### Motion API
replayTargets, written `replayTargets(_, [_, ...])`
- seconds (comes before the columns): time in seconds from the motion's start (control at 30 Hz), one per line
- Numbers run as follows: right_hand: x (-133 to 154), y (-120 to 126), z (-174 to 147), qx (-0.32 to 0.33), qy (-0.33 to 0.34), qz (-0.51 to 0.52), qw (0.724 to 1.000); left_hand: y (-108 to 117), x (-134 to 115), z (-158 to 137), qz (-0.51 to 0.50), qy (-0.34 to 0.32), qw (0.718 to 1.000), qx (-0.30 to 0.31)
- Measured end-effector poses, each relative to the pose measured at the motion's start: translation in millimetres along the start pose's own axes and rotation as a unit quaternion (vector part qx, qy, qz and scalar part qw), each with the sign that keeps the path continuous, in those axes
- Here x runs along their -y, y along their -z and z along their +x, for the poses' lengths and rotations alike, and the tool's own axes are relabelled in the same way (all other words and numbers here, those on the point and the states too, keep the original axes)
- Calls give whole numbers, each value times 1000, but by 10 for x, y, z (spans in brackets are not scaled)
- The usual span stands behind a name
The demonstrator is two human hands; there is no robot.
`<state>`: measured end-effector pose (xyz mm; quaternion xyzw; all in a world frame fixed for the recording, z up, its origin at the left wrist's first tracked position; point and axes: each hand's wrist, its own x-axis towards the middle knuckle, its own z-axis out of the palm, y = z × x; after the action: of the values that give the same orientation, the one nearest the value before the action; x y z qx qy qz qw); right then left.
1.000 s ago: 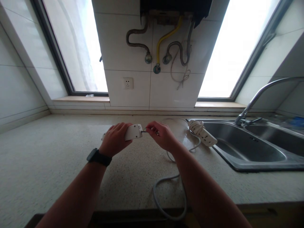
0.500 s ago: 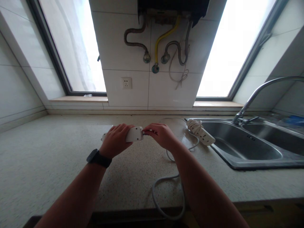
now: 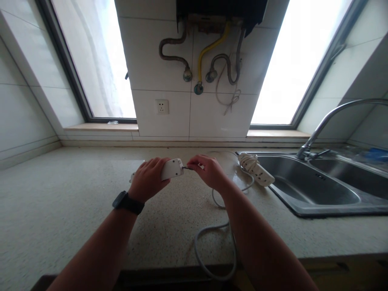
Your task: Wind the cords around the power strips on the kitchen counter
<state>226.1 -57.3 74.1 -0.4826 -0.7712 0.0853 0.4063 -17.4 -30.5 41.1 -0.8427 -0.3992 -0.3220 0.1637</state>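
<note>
My left hand [image 3: 150, 178], a dark watch on its wrist, is wrapped over a long white casing [image 3: 173, 169] that looks like a power strip. Small dark screw spots show on its upper face. At the casing's right end, my right hand [image 3: 209, 169] pinches a thin dark metallic piece [image 3: 189, 167], whose tip reaches the end of the casing. Its exact kind is too small to make out. A grey cable [image 3: 197, 242] loops on the counter below and beside my right forearm, partly hidden by it.
Another white power strip [image 3: 260, 173], its cord coiled round one end, leans on the rim of the steel sink [image 3: 298, 210]. A curved faucet [image 3: 321, 121] rises behind. On the tiled wall are a socket [image 3: 162, 106] and hoses [image 3: 200, 60]. The speckled counter [image 3: 60, 210] stretches left.
The casing's right end has tilted slightly upward in my left hand. My right hand has shifted a little right, leaving more of the thin dark piece visible between it and the casing.
</note>
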Motion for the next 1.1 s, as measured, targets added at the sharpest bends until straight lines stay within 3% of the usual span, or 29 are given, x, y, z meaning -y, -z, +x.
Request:
replayTargets(0.2, [-63,-61,1,56,-58,177,981,-10,35,0,-11,20,1000,-10])
replayTargets(0.3, [-119,-51,8,73,-91,215,970,-30,57,-1,-22,37,999,-13])
replayTargets(0.4, [-181,-2,10,85,-97,185,974,-54,63,-6,-43,63,997,-4])
replayTargets(0.67, [-307,77,-7,79,-70,-23,994,-155,103,-40,-91,104,987,79])
replayTargets(0.83, [-382,29,23,93,-43,-60,993,-228,186,-80,-89,104,980,147])
replayTargets(0.97, [-386,-30,37,80,-71,-81,991,-306,250,-114,-75,108,974,184])
replayTargets(1.1, [-347,-91,29,115,-92,-67,987,-369,312,-152,-72,96,966,229])
